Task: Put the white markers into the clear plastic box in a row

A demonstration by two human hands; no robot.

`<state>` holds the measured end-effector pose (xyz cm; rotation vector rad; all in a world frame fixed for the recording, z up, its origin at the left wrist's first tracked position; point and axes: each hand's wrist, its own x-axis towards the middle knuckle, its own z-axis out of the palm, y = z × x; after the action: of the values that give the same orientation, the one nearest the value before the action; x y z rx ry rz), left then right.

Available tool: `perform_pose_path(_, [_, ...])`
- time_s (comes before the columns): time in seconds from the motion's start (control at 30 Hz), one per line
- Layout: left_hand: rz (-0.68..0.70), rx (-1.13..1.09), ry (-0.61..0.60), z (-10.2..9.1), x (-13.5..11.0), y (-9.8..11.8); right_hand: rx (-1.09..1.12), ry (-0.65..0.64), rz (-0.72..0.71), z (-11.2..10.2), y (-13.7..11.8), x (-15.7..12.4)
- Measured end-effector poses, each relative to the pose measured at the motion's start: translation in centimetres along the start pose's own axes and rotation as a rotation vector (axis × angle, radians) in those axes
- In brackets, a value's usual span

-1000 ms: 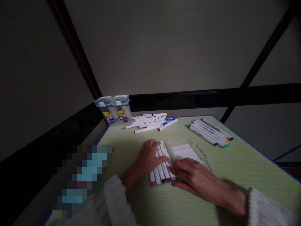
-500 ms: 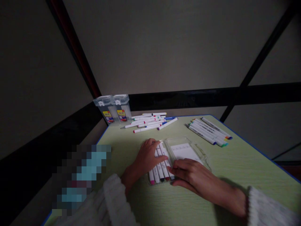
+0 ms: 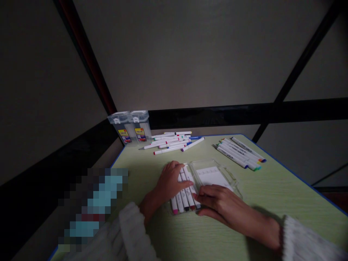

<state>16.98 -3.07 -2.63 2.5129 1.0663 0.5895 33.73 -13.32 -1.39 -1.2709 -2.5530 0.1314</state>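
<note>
A clear plastic marker case (image 3: 176,213) lies opened flat on the table, with a row of white markers (image 3: 182,197) in its left half. My left hand (image 3: 170,181) grips the left side of this case, its thumb reaching across the markers. At the row's right edge, my right hand (image 3: 221,201) has its fingers closed on the rightmost marker (image 3: 198,206), which has a pale grey end. Part of that marker is hidden by my fingers. A white paper insert (image 3: 212,175) sits in the case's lid (image 3: 205,164).
A loose pile of white markers (image 3: 174,140) lies at the back. Several more markers (image 3: 240,154) lie together at the back right. Two lidded clear boxes (image 3: 132,128) stand in the back left corner. A blurred-out item (image 3: 100,199) is at the left table edge.
The view has shifted very slightly. Both hands keep the same places at the case, and the markers have not visibly moved.
</note>
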Motion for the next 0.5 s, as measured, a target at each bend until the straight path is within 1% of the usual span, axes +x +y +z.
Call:
perform_pose_path(0.27, [-0.006,-0.025,0.009,0.06,-0.09,-0.07,-0.045,0.018,-0.022,0.25,-0.01,-0.05])
perform_pose_path(0.5, [0.0,-0.01,0.005,-0.02,-0.15,-0.08,-0.057,0.01,-0.008,0.13,-0.32,0.09])
